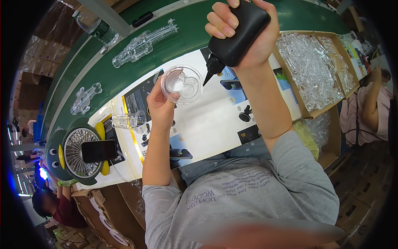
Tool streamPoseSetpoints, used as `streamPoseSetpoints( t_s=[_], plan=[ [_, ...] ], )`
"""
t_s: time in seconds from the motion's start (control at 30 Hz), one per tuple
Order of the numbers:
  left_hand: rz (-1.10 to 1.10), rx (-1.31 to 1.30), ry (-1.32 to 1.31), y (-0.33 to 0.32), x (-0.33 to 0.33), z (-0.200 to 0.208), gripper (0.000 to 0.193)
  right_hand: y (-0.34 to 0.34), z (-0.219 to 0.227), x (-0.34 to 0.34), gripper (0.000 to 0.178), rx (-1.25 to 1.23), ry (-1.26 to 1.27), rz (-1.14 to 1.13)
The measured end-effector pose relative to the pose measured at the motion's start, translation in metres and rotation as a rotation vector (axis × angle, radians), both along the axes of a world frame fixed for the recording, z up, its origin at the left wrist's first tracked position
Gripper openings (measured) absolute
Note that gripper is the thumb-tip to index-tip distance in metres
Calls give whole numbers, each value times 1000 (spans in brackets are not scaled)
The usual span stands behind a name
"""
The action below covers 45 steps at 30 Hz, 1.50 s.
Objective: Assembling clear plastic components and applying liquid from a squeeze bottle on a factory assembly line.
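Note:
My left hand (pixel 161 103) is closed on the edge of a clear round plastic part (pixel 191 98), which has a rounded double-lobed shape moulded inside. In my right hand (pixel 260 45) is a black squeeze bottle (pixel 238 35), tipped so its thin pointed nozzle (pixel 208 77) angles down beside the clear part's right rim. Whether the tip touches the rim I cannot tell. Left of my left wrist, a clear plastic cup-like piece (pixel 129 121) lies on its side on the printed sheet.
Clear plastic assemblies (pixel 143 45) lie on the green table (pixel 186 41). A cardboard box (pixel 304 111) of several clear parts stands at right. A penguin-shaped fan (pixel 74 155) with a phone (pixel 98 151) before it is at left. A water bottle (pixel 97 29) lies far left. Other people sit on both sides.

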<state>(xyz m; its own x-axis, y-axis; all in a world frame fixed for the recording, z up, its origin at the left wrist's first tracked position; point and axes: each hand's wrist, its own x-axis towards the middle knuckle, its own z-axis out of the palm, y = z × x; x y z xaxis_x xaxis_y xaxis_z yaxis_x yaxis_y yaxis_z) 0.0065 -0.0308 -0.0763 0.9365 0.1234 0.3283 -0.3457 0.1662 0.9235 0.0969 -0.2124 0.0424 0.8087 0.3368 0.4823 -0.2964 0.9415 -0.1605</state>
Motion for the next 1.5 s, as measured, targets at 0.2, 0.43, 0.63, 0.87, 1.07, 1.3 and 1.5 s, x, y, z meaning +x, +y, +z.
streamPoseSetpoints(
  t_s=[0.2,0.43,0.63,0.87,1.07,1.3,1.5],
  plan=[
    [14,-2,-3,1,0,-3,51,0,-1,0,32,-4,-28,-5],
    [-48,-57,-5,1,-1,-1,45,1,0,-1,32,15,5,22],
    [-73,-28,11,4,-1,-4,45,1,-1,-1,32,10,-20,18],
    [-147,-71,1,3,-1,-5,42,1,0,-2,32,-9,-15,5],
    [-192,-81,5,4,-4,-4,41,0,0,-3,31,-9,-7,9],
    [-221,-112,20,4,-4,-3,41,0,1,-3,31,-9,4,25],
    [-231,-139,41,0,-3,5,37,-1,1,-3,31,2,5,30]
  ],
)
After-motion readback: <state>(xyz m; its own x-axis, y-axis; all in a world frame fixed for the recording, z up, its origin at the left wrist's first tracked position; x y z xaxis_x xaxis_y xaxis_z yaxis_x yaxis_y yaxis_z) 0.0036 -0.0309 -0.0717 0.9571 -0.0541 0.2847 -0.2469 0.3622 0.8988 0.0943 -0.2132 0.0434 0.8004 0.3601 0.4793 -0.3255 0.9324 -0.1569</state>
